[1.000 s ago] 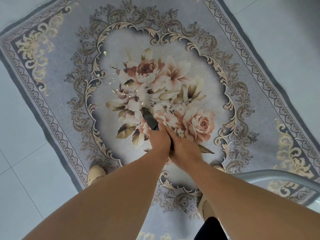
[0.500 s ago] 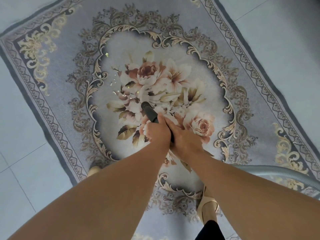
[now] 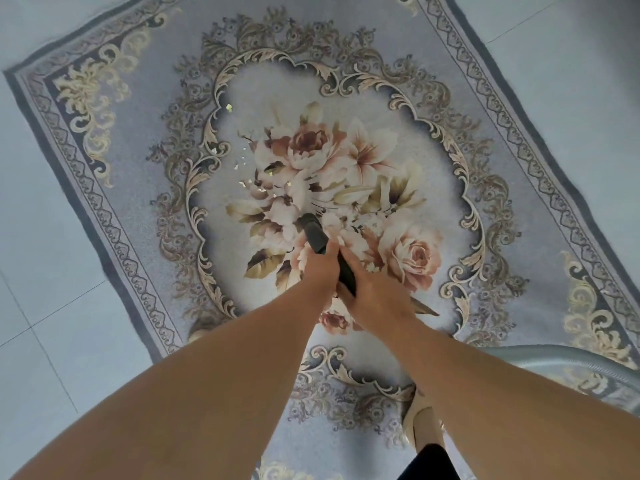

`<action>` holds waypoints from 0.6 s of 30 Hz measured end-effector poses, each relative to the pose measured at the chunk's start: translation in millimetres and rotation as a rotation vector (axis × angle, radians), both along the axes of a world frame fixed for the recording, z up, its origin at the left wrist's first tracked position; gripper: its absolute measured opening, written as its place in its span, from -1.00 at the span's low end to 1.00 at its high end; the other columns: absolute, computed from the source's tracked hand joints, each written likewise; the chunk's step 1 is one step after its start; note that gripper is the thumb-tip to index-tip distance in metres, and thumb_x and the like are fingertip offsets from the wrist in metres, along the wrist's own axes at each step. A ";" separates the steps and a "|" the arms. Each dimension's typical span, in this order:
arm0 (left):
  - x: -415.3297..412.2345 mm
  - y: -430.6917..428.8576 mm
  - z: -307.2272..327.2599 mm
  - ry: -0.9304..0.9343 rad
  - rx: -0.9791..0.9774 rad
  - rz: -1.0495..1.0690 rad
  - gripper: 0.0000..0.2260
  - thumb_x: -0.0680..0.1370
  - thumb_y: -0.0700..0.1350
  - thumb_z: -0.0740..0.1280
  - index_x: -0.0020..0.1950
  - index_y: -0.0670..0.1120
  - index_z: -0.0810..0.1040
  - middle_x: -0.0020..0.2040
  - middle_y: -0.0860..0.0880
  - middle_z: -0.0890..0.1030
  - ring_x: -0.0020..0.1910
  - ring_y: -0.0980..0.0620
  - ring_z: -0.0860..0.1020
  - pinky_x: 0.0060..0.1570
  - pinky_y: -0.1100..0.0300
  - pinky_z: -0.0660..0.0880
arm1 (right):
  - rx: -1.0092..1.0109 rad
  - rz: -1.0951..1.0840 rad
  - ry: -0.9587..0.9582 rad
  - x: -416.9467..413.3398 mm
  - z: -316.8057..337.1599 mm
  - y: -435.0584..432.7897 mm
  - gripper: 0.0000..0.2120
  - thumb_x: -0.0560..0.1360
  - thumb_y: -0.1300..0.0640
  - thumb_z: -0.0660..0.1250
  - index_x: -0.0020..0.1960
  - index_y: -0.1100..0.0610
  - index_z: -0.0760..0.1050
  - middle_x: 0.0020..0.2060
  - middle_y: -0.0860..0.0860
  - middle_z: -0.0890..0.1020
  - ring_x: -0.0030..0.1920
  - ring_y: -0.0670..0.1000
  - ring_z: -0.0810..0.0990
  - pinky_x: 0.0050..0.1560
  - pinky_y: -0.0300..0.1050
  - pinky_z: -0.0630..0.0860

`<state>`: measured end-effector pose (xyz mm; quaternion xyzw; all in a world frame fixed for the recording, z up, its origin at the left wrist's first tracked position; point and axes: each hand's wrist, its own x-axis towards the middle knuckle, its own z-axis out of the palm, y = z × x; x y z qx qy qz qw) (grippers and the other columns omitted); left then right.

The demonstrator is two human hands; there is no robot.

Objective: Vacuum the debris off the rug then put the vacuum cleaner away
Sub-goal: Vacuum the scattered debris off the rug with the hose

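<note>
A grey rug [image 3: 145, 109] with a flower medallion lies on the pale tile floor. Both hands grip a black vacuum nozzle [image 3: 313, 233] that points down at the flowers in the rug's middle. My left hand [image 3: 320, 268] holds it higher up, nearer the tip; my right hand [image 3: 375, 296] grips it just behind. Small golden and white debris flakes [image 3: 242, 183] lie scattered up and to the left of the nozzle tip, with one flake [image 3: 228, 107] farther up. The grey vacuum hose [image 3: 571, 362] curves off to the lower right.
Pale floor tiles [image 3: 52, 334] surround the rug on the left and upper right. My feet in beige shoes stand on the rug's near end, one [image 3: 424, 427] below my right arm, the other [image 3: 201, 329] partly hidden by my left arm.
The nozzle and both hands have pushed forward over the flowers, towards the debris. Fewer flakes lie near the nozzle tip than before. My feet have shifted on the rug.
</note>
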<state>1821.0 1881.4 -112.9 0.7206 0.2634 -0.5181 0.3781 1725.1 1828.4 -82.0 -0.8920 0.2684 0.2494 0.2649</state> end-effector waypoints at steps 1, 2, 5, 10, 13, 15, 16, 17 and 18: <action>-0.4 3.1 0.0 0.056 -0.065 0.077 -0.59 0.58 0.15 0.25 0.18 -0.19 0.50 -0.07 -0.13 0.62 -0.10 -0.11 0.60 -0.06 0.08 0.56 | -0.008 0.017 -0.006 -4.1 -0.5 -3.3 -0.38 0.61 -0.22 0.03 0.58 -0.15 -0.16 -0.07 0.05 0.68 -0.08 0.14 0.64 -0.24 -0.06 0.50; 1.5 7.6 1.9 0.109 -0.127 0.133 -0.62 0.58 0.12 0.29 0.17 -0.18 0.51 -0.05 -0.14 0.62 -0.11 -0.11 0.60 -0.12 0.08 0.56 | -0.017 0.037 -0.008 -6.1 -0.8 -6.8 -0.37 0.60 -0.23 0.03 0.57 -0.18 -0.17 -0.05 0.05 0.68 0.00 0.15 0.63 -0.14 -0.01 0.54; 15.1 22.9 0.2 0.176 -0.271 0.195 -0.64 0.60 0.05 0.27 0.22 -0.20 0.50 0.09 -0.19 0.62 -0.03 -0.11 0.59 -0.18 0.12 0.56 | -0.059 0.119 -0.038 -0.4 -4.2 -11.0 -0.38 0.60 -0.24 -0.01 0.54 -0.25 -0.27 -0.01 0.03 0.66 0.05 0.15 0.62 -0.14 0.01 0.57; 55.9 32.3 -7.2 0.086 -0.289 0.178 -0.62 0.60 0.10 0.25 0.15 -0.22 0.51 -0.16 -0.14 0.54 -0.30 -0.02 0.52 -0.47 0.25 0.48 | -0.088 0.061 -0.107 43.8 -7.7 3.5 -0.40 0.62 -0.19 0.01 0.55 -0.24 -0.24 -0.11 -0.02 0.63 -0.19 0.08 0.63 -0.19 -0.03 0.56; 84.7 33.0 -17.2 0.018 -0.265 0.155 -0.62 0.60 0.09 0.26 0.13 -0.23 0.53 -0.08 -0.17 0.54 -0.27 -0.04 0.51 -0.36 0.19 0.47 | -0.098 -0.031 -0.105 76.7 -23.6 14.6 -0.40 0.62 -0.19 0.02 0.54 -0.26 -0.23 -0.16 0.00 0.64 -0.24 0.07 0.61 -0.16 -0.02 0.56; 99.7 31.9 -22.3 -0.027 -0.274 0.138 -0.61 0.60 0.09 0.25 0.19 -0.21 0.53 -0.02 -0.19 0.58 -0.17 -0.08 0.55 -0.20 0.12 0.49 | -0.077 -0.098 -0.084 94.4 -34.5 20.6 -0.41 0.62 -0.19 0.03 0.54 -0.27 -0.22 -0.20 0.00 0.63 -0.29 0.06 0.58 -0.31 -0.09 0.47; 105.6 30.9 -24.8 -0.057 -0.275 0.117 -0.62 0.61 0.09 0.25 0.21 -0.20 0.53 -0.03 -0.17 0.61 -0.20 -0.05 0.57 -0.17 0.11 0.51 | -0.064 -0.129 -0.078 100.8 -38.5 23.0 -0.42 0.62 -0.19 0.02 0.54 -0.28 -0.21 -0.22 0.00 0.62 -0.31 0.06 0.57 -0.35 -0.11 0.44; 110.0 30.4 -26.5 -0.087 -0.275 0.093 -0.63 0.61 0.08 0.24 0.22 -0.18 0.53 -0.08 -0.14 0.61 -0.28 -0.01 0.56 -0.19 0.13 0.52 | -0.050 -0.159 -0.081 105.2 -41.3 25.0 -0.43 0.62 -0.19 0.02 0.54 -0.27 -0.19 -0.24 -0.01 0.61 -0.32 0.06 0.56 -0.38 -0.12 0.42; 112.6 30.6 -27.8 -0.109 -0.274 0.068 -0.64 0.62 0.08 0.23 0.22 -0.18 0.53 -0.12 -0.11 0.60 -0.32 0.01 0.54 -0.22 0.15 0.51 | -0.036 -0.179 -0.096 106.6 -43.4 26.5 -0.43 0.63 -0.19 0.01 0.54 -0.26 -0.17 -0.25 -0.01 0.60 -0.35 0.05 0.54 -0.41 -0.13 0.40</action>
